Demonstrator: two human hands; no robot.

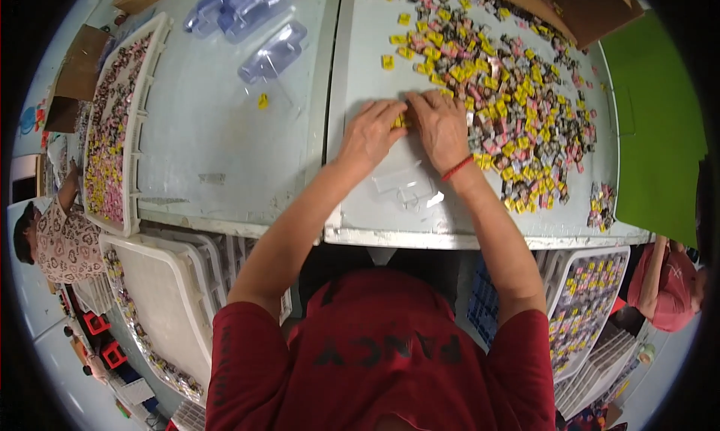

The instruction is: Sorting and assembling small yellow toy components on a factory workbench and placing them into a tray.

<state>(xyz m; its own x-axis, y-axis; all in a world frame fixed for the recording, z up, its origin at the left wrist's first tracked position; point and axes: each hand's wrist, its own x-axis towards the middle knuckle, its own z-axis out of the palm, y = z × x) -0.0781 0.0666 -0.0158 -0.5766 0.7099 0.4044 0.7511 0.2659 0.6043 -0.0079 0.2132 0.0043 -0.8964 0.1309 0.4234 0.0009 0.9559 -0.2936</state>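
both hands flat, fingers spread, pressing small yellow, pink, black packets, grey table

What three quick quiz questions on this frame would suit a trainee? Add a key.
1. True or false: the left hand and right hand rest side by side at the edge of the heap of small yellow, pink and dark packets.
2. Which wrist wears the thin red band?
3. The clear plastic blister tray below the hands lies: A) on the grey table, B) in the white slatted crate, C) on the green sheet.

Key: 1 true; 2 right; 3 A.
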